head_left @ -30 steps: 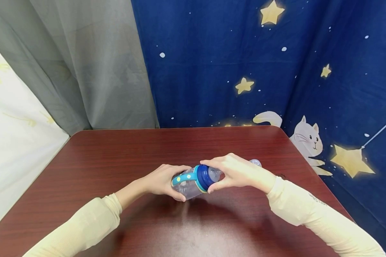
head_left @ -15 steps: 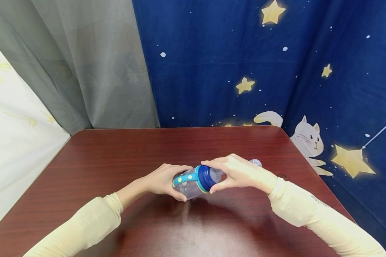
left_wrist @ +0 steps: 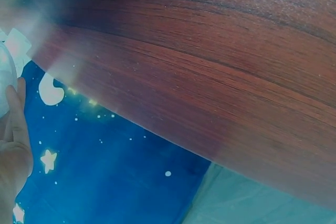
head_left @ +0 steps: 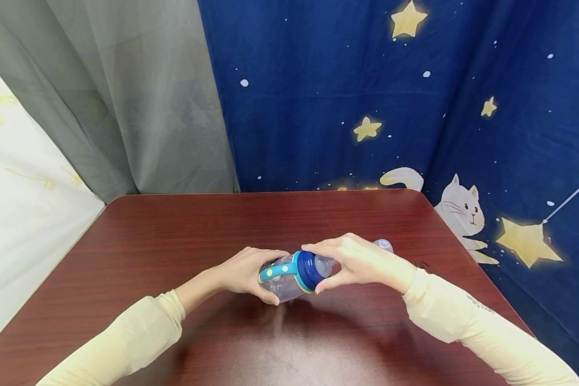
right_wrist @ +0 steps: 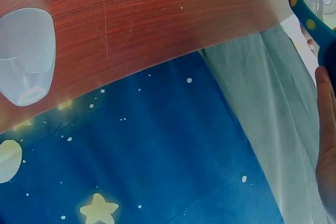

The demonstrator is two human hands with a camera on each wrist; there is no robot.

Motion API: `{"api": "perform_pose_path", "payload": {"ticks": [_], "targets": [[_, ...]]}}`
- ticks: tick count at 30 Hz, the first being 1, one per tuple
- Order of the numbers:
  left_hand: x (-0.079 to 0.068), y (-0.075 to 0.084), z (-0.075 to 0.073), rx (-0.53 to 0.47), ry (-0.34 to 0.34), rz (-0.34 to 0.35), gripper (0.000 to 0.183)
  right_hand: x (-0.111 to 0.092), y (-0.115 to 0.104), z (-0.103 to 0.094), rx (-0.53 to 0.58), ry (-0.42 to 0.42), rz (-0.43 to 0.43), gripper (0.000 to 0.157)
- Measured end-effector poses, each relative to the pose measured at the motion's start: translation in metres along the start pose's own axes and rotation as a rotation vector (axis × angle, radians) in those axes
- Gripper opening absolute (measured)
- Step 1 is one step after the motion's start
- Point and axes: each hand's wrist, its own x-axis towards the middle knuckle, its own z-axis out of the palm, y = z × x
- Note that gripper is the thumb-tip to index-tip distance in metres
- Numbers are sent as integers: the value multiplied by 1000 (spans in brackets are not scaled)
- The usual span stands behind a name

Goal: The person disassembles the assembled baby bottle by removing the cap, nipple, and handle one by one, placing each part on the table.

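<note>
A clear baby bottle [head_left: 289, 289] lies tilted over the middle of the table, its navy collar [head_left: 310, 269] and clear nipple pointing right. It carries a teal handle [head_left: 277, 269] with yellow dots. My left hand [head_left: 248, 271] grips the bottle's body from the left, thumb on the near side. From the right, my right hand [head_left: 354, 260] holds the navy collar between thumb and fingers, partly covering the nipple. In the right wrist view the teal handle [right_wrist: 311, 23] shows beside my right hand [right_wrist: 328, 135]. The left wrist view catches only part of my left hand [left_wrist: 14, 145].
A clear domed cap [head_left: 383, 245] rests on the brown table [head_left: 198, 225] behind my right wrist; the right wrist view shows this cap [right_wrist: 31, 51] whole. Beyond the table's far edge hang a grey curtain [head_left: 173, 107] and a blue starry curtain [head_left: 309, 64].
The bottle and both hands have shifted very slightly to the right and toward me. Both hands keep the same hold, and the cap has stayed put.
</note>
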Motion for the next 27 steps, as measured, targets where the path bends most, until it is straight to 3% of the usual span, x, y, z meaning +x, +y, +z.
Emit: {"api": "perform_pose_path", "payload": {"ticks": [10, 22, 27], "targets": [[-2, 1, -3, -73, -24, -5, 75, 2, 1, -3, -47, 8, -120, 68], [-3, 1, 1, -76, -28, -36, 75, -1, 1, -2, -69, -2, -89, 69], [-2, 1, 0, -40, 4, -20, 76, -3, 1, -3, -67, -10, -27, 71]]}}
